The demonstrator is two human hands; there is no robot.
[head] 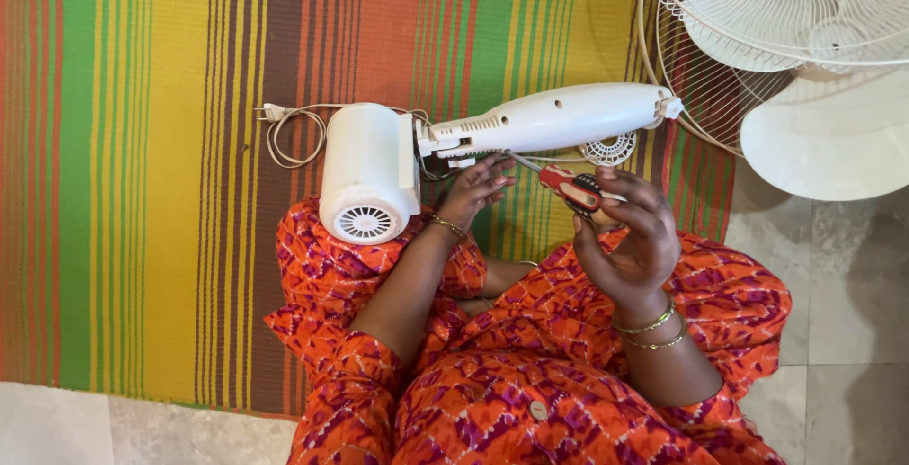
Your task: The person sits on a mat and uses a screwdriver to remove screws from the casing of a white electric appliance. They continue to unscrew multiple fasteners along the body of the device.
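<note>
Screwdriver in right hand

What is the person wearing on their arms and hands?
Both arms are bare from the elbow down. The left hand has one thin gold bangle at the wrist. The right hand has two thin gold bangles at its wrist. The clothes are orange with pink and purple patterns. No gloves or rings show.

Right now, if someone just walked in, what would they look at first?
Probably the white fan motor housing and neck lying across the bright striped mat, in the middle of the view. Just below it, the right hand holds a red-handled screwdriver pointed at the neck, where the left hand touches. The white fan blades and wire guards lie top right.
</note>
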